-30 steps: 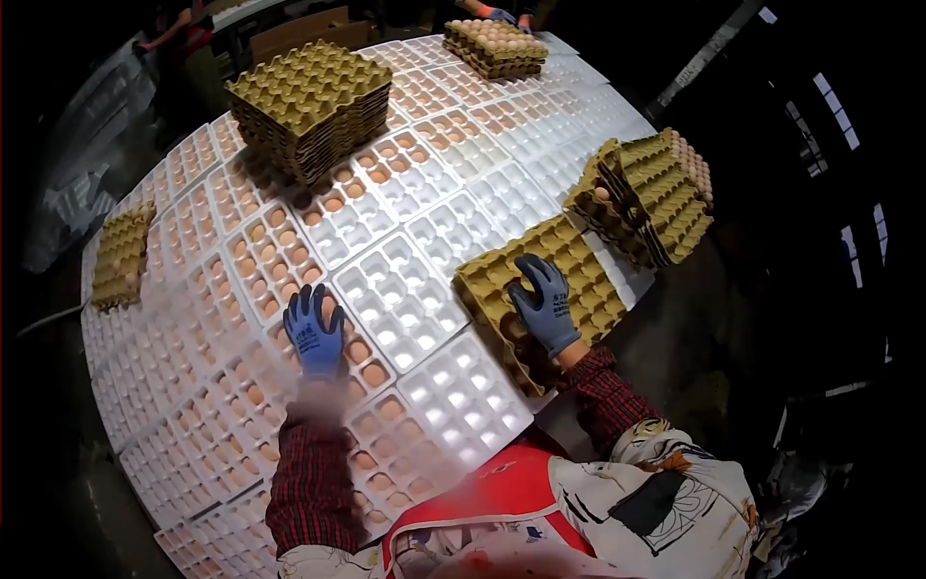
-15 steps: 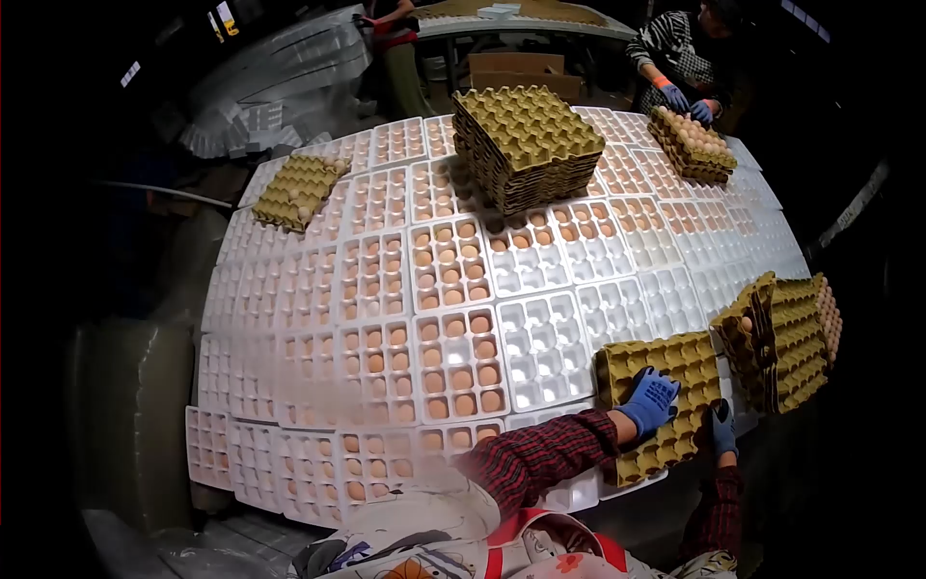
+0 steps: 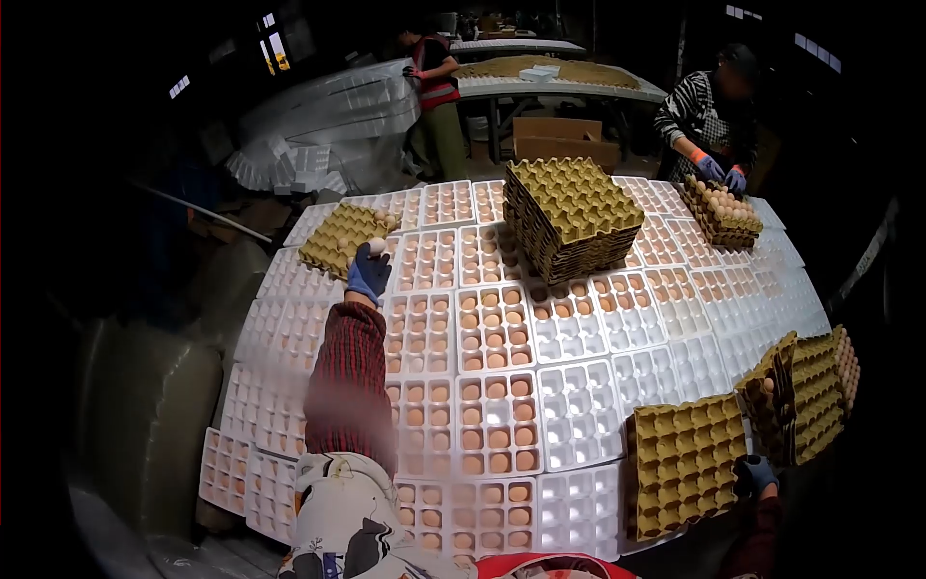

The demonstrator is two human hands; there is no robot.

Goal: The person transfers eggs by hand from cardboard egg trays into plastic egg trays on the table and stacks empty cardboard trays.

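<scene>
My left hand (image 3: 368, 275), in a blue glove, is stretched out to the far left with its fingers closed around a pale egg (image 3: 376, 246). Just beyond it lies a yellow-brown egg tray (image 3: 338, 236) with a few eggs at its edge. At the lower right my right hand (image 3: 758, 474), also gloved, grips the right edge of an empty pulp egg tray (image 3: 687, 463); part of its fingers is hidden. This tray rests over white plastic egg trays (image 3: 579, 497) at the table's near edge.
White trays, many holding brown eggs, cover the table. A tall stack of pulp trays (image 3: 574, 217) stands mid-table. More pulp trays (image 3: 805, 396) lean at the right, with eggs behind. A co-worker (image 3: 709, 125) handles a filled egg stack (image 3: 721, 212); another person (image 3: 434, 96) stands behind.
My left hand has left the empty pulp tray at the lower right and reached to the far left, where it holds an egg. My right hand stays at the tray's edge. The view has shifted.
</scene>
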